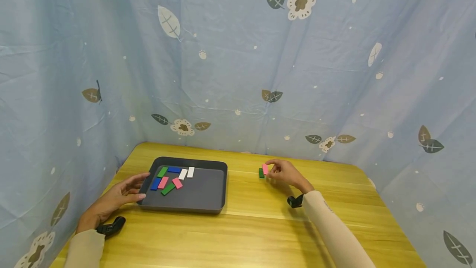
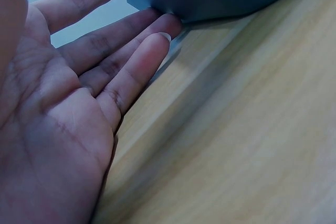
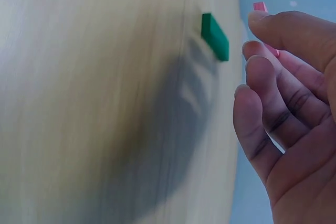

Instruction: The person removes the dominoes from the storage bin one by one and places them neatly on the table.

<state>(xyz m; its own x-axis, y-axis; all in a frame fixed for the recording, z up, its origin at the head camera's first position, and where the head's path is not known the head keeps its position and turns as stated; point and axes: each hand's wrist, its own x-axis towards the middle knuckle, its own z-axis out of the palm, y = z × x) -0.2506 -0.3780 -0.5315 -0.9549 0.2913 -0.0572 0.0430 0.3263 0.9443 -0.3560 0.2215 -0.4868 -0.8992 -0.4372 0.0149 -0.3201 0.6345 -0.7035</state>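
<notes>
My right hand [image 1: 288, 173] pinches a small pink rectangular block [image 1: 265, 168] between thumb and fingers, raised above the table in the right wrist view. Just beneath and beside it, a green block [image 3: 214, 37] lies on the wood. The other fingers of that hand curve loosely. On the left, a dark grey tray [image 1: 204, 195] holds several blocks at its left and back. My left hand [image 1: 120, 193] lies along the tray's left side, its fairly straight fingers [image 2: 142, 61] right at the outer wall.
In the tray lie two white blocks [image 1: 191, 172], two blue blocks [image 1: 174, 169], two pink blocks [image 1: 163, 182] and two green blocks [image 1: 168, 189]. The yellow wooden table [image 1: 208, 239] meets a blue patterned curtain [image 1: 238, 61] behind and at both sides.
</notes>
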